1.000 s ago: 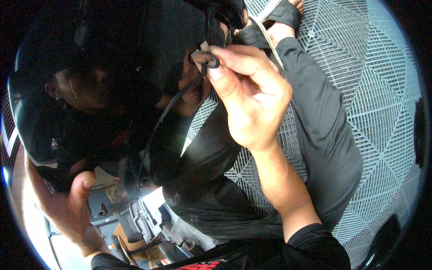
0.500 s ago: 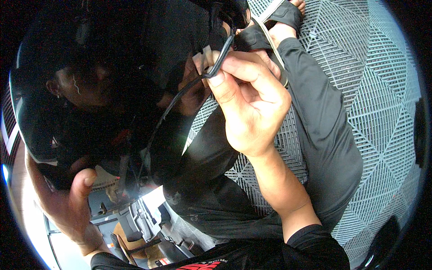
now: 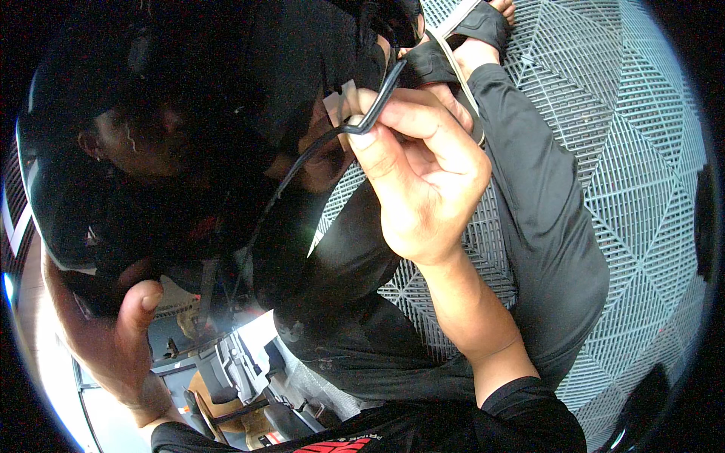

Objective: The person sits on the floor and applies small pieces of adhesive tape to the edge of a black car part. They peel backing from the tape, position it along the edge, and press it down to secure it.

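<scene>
A large glossy black panel (image 3: 189,204) fills the left side and mirrors the surroundings. My left hand (image 3: 124,347) grips its lower left edge, thumb over the shiny face and fingers out of sight. Along the panel's right edge runs a thin black strip (image 3: 291,175), which looks like rubber trim. My right hand (image 3: 427,170) pinches this strip between thumb and index finger, where it bends sharply. Beyond the pinch, the strip's upper end slants up and right, apart from the panel. A small pale tab (image 3: 341,102) shows beside my right fingertips; what it is made of is unclear.
My outstretched leg in dark trousers (image 3: 547,211) lies right of the panel, over a grey grid floor (image 3: 642,189). Black sandals (image 3: 479,34) and a pale cord (image 3: 462,83) are at the top. Grey tool-like items (image 3: 242,362) sit low on the left.
The strip's upper end has swung slightly right and away from the dark parts at the top. My right hand has shifted a little; my left hand stays in place.
</scene>
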A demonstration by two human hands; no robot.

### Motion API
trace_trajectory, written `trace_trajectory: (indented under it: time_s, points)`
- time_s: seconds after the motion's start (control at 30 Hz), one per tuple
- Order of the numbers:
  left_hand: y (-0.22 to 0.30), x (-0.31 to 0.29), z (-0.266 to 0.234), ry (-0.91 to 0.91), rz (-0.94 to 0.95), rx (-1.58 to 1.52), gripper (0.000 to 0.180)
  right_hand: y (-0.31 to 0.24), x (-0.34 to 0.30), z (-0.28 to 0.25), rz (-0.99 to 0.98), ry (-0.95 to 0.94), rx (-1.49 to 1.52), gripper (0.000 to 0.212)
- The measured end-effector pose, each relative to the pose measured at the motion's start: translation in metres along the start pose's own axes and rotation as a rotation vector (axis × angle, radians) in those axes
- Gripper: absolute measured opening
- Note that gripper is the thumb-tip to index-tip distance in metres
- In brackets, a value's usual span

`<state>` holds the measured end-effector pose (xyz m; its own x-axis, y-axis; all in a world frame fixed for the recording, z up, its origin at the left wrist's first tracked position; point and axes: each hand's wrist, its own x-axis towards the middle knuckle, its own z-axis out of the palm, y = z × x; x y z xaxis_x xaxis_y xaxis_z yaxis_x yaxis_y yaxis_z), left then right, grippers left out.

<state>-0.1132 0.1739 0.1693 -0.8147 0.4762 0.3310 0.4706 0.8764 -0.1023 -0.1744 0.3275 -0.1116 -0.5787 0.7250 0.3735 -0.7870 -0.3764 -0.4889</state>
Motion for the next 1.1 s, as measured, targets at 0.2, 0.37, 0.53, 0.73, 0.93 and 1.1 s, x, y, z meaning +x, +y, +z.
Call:
trace_trajectory:
  time_s: [0.2,0.37,0.53,0.73,0.93,1.1]
  points:
    - [-0.003,-0.005,-0.003,0.027,-0.062,0.050,0.096,0.002,-0.003,0.000,0.032,0.005,0.066,0.019]
    - [0.009,-0.001,0.002,0.087,-0.067,0.110,0.118,0.000,-0.003,0.001,0.032,-0.004,0.060,0.020]
    - [0.006,0.001,0.003,0.082,-0.043,0.084,0.118,-0.001,-0.003,0.000,0.022,-0.009,0.044,0.020]
    - [0.008,-0.001,0.002,0.096,-0.065,0.113,0.119,-0.006,-0.001,0.000,0.011,-0.034,0.015,0.020]
    - [0.003,-0.006,-0.006,0.059,-0.091,0.119,0.105,-0.008,0.001,0.007,0.031,0.050,0.024,0.012]
    - [0.001,-0.007,-0.005,0.058,-0.077,0.145,0.106,-0.003,-0.001,0.009,-0.026,0.064,0.014,0.012]
